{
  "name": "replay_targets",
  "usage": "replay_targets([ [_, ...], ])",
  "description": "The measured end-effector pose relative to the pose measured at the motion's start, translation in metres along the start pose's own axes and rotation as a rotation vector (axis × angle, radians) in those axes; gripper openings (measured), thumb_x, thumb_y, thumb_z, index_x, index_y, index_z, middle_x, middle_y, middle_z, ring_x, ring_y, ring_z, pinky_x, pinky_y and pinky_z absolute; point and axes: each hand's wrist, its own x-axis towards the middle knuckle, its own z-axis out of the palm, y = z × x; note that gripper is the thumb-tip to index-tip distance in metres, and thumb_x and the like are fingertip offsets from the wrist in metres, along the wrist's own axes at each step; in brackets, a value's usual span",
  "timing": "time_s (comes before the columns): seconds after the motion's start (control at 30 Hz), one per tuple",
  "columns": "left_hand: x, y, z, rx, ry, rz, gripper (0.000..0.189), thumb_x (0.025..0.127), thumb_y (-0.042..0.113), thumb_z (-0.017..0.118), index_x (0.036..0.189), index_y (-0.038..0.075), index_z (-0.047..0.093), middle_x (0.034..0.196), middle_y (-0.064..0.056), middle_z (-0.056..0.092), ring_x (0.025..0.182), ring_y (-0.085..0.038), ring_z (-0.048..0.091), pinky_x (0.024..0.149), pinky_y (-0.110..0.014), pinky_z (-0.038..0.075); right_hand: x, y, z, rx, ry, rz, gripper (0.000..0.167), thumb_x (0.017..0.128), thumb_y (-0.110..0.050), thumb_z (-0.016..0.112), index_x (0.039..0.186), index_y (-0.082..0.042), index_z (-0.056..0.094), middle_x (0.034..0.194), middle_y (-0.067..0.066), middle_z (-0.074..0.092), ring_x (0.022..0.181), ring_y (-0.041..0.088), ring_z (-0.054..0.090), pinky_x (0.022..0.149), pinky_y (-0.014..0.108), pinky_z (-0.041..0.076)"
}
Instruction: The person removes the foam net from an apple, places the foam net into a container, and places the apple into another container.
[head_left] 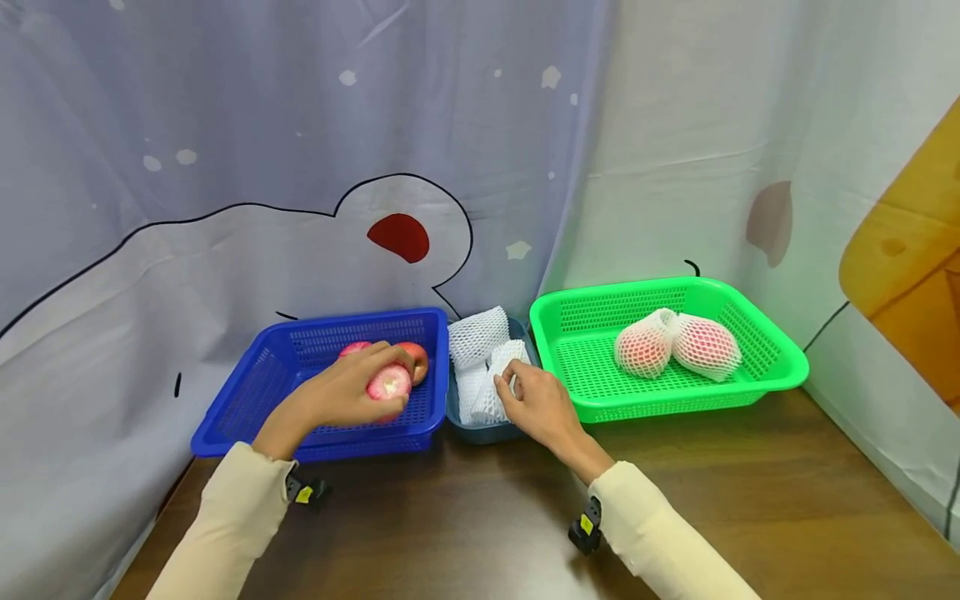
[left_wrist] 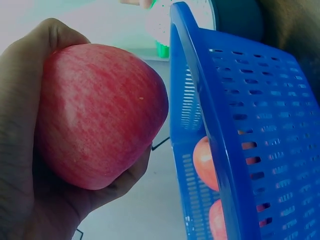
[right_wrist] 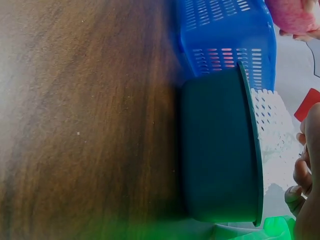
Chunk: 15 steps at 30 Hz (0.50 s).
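My left hand (head_left: 348, 387) grips a red apple (left_wrist: 102, 115) above the blue basket (head_left: 262, 379); fingers and thumb wrap its sides. Inside that basket lie more apples (head_left: 415, 358), partly hidden by the hand. My right hand (head_left: 542, 402) is over the small dark tub (right_wrist: 220, 150), its fingers bent beside a white foam net (head_left: 491, 396). Whether the fingertips pinch the net is unclear. Other foam nets, including a wide one (head_left: 478, 336), fill the tub and stick up past its rim.
To the right stands a green basket (head_left: 780, 367) with two net-wrapped apples (head_left: 705, 346) in it. All three containers sit side by side on a brown wooden table (head_left: 465, 517). A printed curtain (head_left: 300, 125) hangs close behind them.
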Motion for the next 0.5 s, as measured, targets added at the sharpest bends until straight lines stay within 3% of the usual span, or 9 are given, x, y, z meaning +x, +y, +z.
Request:
replay_targets([
  [0.23, 0.006, -0.007, -0.002, 0.012, -0.007, -0.015, 0.031, 0.08, 0.028, 0.069, 0.11, 0.027, 0.062, 0.099, 0.007, 0.061, 0.093, -0.013, 0.057, 0.071, -0.025, 0.052, -0.004, 0.001, -0.001, -0.01, 0.005, -0.029, 0.017, 0.094, -0.029, 0.063, 0.079, -0.022, 0.059, 0.058, -0.009, 0.043, 0.055, 0.006, 0.042, 0.049, 0.023, 0.033],
  [0.5, 0.01, -0.015, -0.002, 0.032, -0.026, -0.034, 0.034, 0.079, 0.029, 0.069, 0.112, 0.019, 0.065, 0.101, 0.003, 0.064, 0.089, -0.015, 0.059, 0.069, -0.024, 0.052, -0.008, -0.001, -0.002, 0.002, -0.041, -0.078, 0.018, 0.095, -0.029, 0.062, 0.079, -0.021, 0.06, 0.056, -0.01, 0.042, 0.053, 0.004, 0.041, 0.048, 0.021, 0.032],
])
